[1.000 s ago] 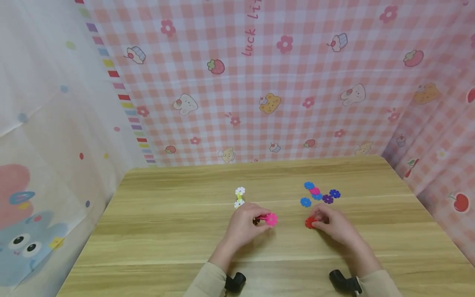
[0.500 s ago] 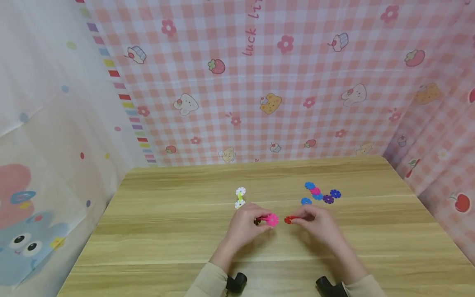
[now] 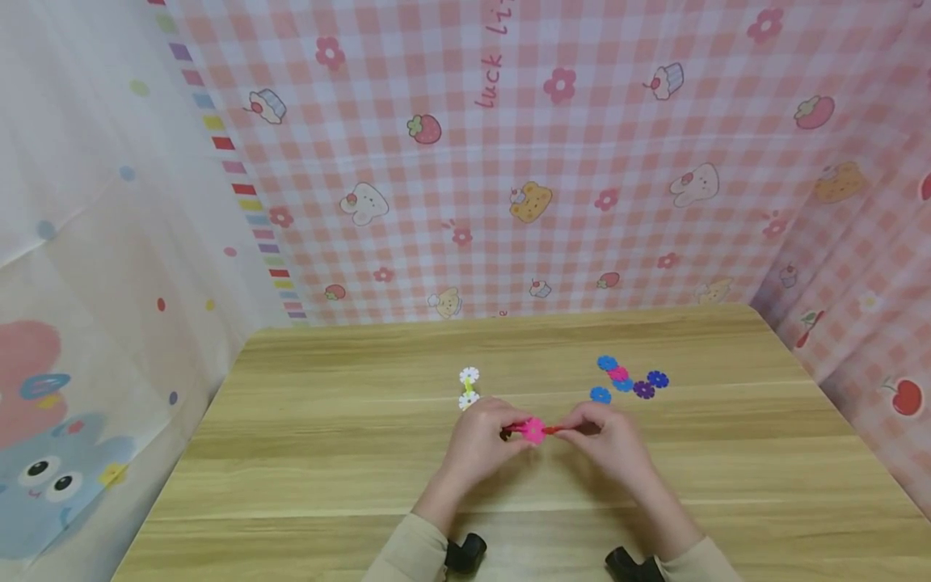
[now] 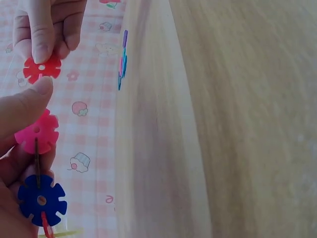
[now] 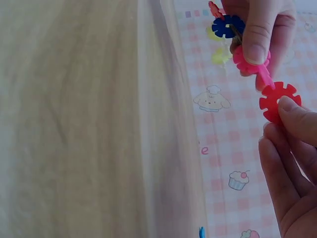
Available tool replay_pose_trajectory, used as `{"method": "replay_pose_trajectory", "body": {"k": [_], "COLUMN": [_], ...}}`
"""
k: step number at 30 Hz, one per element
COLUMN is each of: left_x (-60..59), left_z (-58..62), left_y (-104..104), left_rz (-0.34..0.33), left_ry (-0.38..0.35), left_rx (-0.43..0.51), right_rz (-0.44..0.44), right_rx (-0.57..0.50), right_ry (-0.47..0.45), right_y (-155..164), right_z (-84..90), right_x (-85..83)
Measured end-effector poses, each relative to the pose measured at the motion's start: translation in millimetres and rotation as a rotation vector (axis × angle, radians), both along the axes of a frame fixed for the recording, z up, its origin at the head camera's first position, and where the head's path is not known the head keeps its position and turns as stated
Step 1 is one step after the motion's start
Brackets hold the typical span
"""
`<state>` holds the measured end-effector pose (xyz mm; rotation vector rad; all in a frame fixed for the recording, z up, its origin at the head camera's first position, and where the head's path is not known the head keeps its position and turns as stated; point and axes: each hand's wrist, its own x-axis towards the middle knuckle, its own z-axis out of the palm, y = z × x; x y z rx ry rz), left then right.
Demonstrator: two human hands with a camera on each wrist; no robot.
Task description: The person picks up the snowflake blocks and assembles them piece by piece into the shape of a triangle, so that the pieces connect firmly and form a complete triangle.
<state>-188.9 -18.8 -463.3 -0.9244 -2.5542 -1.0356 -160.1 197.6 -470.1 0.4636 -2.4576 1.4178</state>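
The left hand [image 3: 476,440] pinches a pink-and-blue disc chain [image 3: 529,429]; the right hand [image 3: 609,440] pinches a red disc [image 5: 278,101] against it. Joining step: next, slots likely need aligning.

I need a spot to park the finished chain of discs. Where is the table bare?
Bare wood spans the table's left side, from its edge to the white disc pair, and the far strip below the checked cloth. Crowded: the loose discs right of centre, and where the left hand and right hand meet.
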Motion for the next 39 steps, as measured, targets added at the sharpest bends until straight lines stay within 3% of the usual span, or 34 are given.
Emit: {"method": "replay_pose_trajectory", "body": {"k": [7, 11, 17, 23, 29, 32, 39], "left_x": [4.0, 5.2, 4.5, 4.4, 3.9, 1.8, -7.7], "left_z": [2.5, 2.0, 2.0, 6.6, 9.8, 13.1, 21.8], "left_y": [4.0, 5.1, 3.6, 0.2, -2.4, -7.4, -30.0], "left_rz": [0.026, 0.033, 0.021, 0.01, -0.015, -0.004, 0.102], "left_ry": [0.095, 0.12, 0.113, 0.11, 0.142, 0.121, -0.029], "left_rx": [-0.029, -0.027, -0.036, -0.053, -0.023, 0.014, 0.11], "right_rz": [0.018, 0.022, 0.004, -0.001, 0.0, -0.007, -0.029], "right_rx": [-0.021, -0.014, -0.019, -0.051, -0.066, -0.085, -0.117], "right_ry": [0.136, 0.164, 0.06, -0.104, -0.113, -0.102, -0.112], "right_y": [-4.0, -5.5, -6.2, -5.4, -2.2, 0.2, 8.2], "right_z": [-5.7, -6.6, -5.8, -1.7, -2.4, -4.3, -7.1], "right_x": [-0.6, -0.8, -0.2, 0.0, 0.0, 0.3, 0.4]}}
